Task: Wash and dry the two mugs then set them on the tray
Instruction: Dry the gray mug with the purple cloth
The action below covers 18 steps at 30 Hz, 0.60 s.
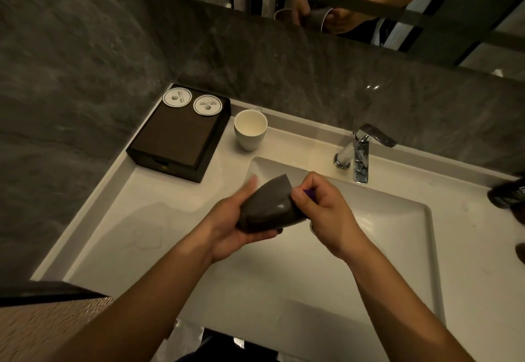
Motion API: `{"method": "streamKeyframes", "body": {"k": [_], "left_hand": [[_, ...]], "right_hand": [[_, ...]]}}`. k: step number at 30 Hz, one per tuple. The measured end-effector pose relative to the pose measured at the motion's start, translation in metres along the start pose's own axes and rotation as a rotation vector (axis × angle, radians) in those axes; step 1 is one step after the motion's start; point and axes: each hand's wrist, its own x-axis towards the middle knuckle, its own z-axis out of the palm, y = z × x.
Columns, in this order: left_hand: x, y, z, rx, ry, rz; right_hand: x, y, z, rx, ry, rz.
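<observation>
- Grey mug (267,205) lies sideways over the sink (397,248); my left hand (235,228) fingers wrap it, right hand (321,208) fingers pinch something purple inside.
- White mug (250,130) waits on the desk (147,205); washing seems under way, drying and the tray (176,137) remain.

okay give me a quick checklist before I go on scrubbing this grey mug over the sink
1. Grey mug held securely in left hand: ok.
2. Right hand gripping the purple scrubber at the mug's mouth: ok.
3. Mug over the sink: ok.
4. Faucet running: not ok, no water visible.
5. White mug upright on the counter, clear of your hands: ok.
6. Tray free for both mugs: cannot tell.
</observation>
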Motion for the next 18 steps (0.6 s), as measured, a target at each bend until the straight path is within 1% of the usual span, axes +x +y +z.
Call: {"method": "streamKeyframes", "body": {"k": [1,5,9,12,14,17,18], "left_hand": [[0.001,0.0,-0.001,0.024,0.022,0.007],[0.003,-0.006,-0.001,0.099,0.105,0.186],[0.005,-0.014,-0.001,0.282,0.176,0.401],[0.006,-0.019,-0.006,0.57,0.245,0.589],[0.007,-0.023,-0.01,0.764,0.269,0.68],[0.009,-0.026,-0.017,1.028,0.236,0.823],[0.009,-0.027,-0.018,1.077,0.221,0.846]], "right_hand": [[-0.002,0.002,0.001,0.0,-0.009,0.004],[-0.002,0.002,0.005,0.088,-0.026,0.065],[0.002,-0.003,0.006,0.253,-0.039,0.133],[0.003,-0.008,0.005,0.305,-0.01,0.208],[0.004,-0.008,0.004,0.368,0.006,0.26],[0.006,-0.009,0.003,0.458,0.034,0.33],[0.006,-0.009,0.004,0.456,0.046,0.334]]}}
